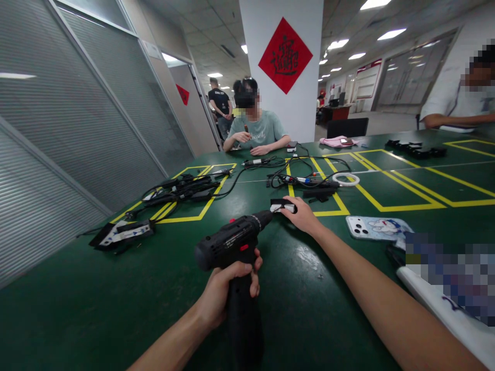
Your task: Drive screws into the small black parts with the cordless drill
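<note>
A black cordless drill (232, 239) is gripped by its handle in my left hand (228, 286), fingers wrapped round it near the trigger. Its chuck points forward and to the right. At the tip of the drill lies a small black-and-white part (277, 207), which my right hand (302, 214) pinches from its right side. The drill's bit reaches up to the part; whether it touches cannot be made out. Beyond the part, a bundle of black cables and tools (305, 181) rests on the green table (178, 304).
More black cables (185, 188) pile up at left, behind a black-and-white piece (126, 234). A white ring (346, 179) sits right of centre. To the right lie a phone (379, 228) and several black parts (415, 149). A person (257, 126) sits opposite, another at right.
</note>
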